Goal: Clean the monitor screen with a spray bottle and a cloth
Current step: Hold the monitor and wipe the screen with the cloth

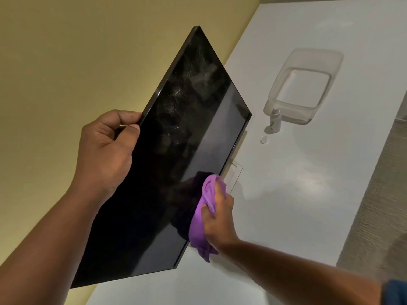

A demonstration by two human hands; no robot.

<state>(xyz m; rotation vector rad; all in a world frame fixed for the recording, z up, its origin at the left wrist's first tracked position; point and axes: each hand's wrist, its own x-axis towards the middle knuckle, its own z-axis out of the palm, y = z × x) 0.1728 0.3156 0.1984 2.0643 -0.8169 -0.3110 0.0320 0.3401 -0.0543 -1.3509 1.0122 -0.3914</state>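
Our left hand (105, 148) grips the monitor's (167, 164) top edge to steady it near the tabletop's (308, 194) wall edge while our right hand (217, 216) presses the bunched cloth (203, 208) against its lower screen; the bottle (275, 119) stands aside, out of the way.

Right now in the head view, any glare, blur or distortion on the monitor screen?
Head view: wide-angle tilt, table edges slanted; monitor screen mirrors the purple cloth and right hand, with speckled spray haze near its top; left hand sharp; spray bottle soft.
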